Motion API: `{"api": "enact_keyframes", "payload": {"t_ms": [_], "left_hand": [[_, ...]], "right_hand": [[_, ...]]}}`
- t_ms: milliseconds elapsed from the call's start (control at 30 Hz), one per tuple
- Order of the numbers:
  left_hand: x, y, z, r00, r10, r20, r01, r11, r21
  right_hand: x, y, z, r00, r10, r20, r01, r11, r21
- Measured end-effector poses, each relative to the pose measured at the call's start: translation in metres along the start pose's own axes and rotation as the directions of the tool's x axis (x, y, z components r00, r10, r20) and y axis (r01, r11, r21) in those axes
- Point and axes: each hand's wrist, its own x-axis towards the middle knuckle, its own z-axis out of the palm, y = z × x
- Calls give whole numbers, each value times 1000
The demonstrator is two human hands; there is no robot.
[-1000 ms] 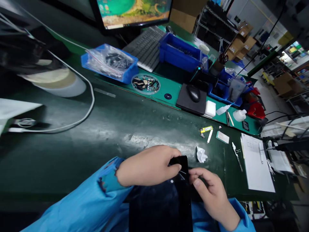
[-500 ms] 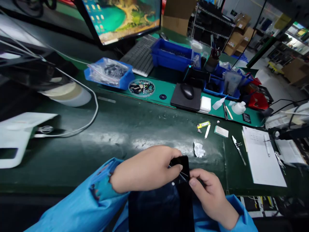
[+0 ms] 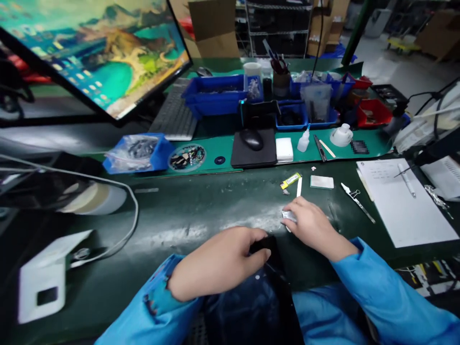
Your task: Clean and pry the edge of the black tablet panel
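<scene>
My left hand [image 3: 219,261] grips the top edge of a black tablet [image 3: 251,302] that leans toward me at the front of the dark green bench [image 3: 201,211]. My right hand [image 3: 311,223] rests on the bench to the right, fingers closed over a small crumpled white wipe [image 3: 288,216]. Both arms are in blue sleeves. Just beyond the right hand lie a yellow label strip [image 3: 290,180], a white stick [image 3: 299,186] and a small white pad [image 3: 321,181].
A monitor [image 3: 93,52] and keyboard [image 3: 176,112] stand at the back left. Blue bins [image 3: 215,93], a mouse on a black pad [image 3: 251,140], a round dish of parts [image 3: 187,157] and bottles line the green mat. Paper with a pen [image 3: 402,201] lies right; a white cable [image 3: 118,225] left.
My right hand has left the tablet's top corner and moved up and right onto the white wipe. The left hand keeps hold of the tablet. The view has swung left and up.
</scene>
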Motion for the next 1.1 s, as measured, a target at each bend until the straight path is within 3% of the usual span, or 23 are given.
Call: {"api": "enact_keyframes", "payload": {"t_ms": [67, 200, 267, 333, 400, 500, 600, 867, 1100], "left_hand": [[6, -1, -1, 1000, -14, 25, 14, 1000, 13], [20, -1, -6, 995, -68, 76, 66, 997, 33], [27, 0, -10, 991, -98, 94, 92, 994, 63], [34, 2, -14, 988, -116, 105, 107, 990, 94], [41, 3, -18, 987, -112, 116, 101, 990, 97], [49, 1, -22, 989, -84, 126, 77, 995, 56], [56, -5, -23, 990, -58, 129, 57, 998, 10], [62, -14, -22, 982, -95, 165, 102, 994, -34], [59, -13, -19, 987, -73, 141, 72, 997, 16]], "right_hand": [[13, 1, -7, 997, -9, 72, 10, 1000, -13], [28, 7, -24, 994, -28, 107, 22, 998, 53], [31, 11, -27, 998, -21, 63, 6, 973, 230], [32, 14, -24, 1000, 6, 24, -18, 859, 511], [32, 15, -18, 998, -5, 57, -38, 685, 728], [29, 14, -11, 968, -124, 217, -121, 527, 841], [25, 12, -12, 930, -211, 300, -185, 435, 881], [16, 8, -17, 913, -222, 342, -197, 494, 847], [15, 5, -12, 925, -213, 316, -187, 469, 863]]}}
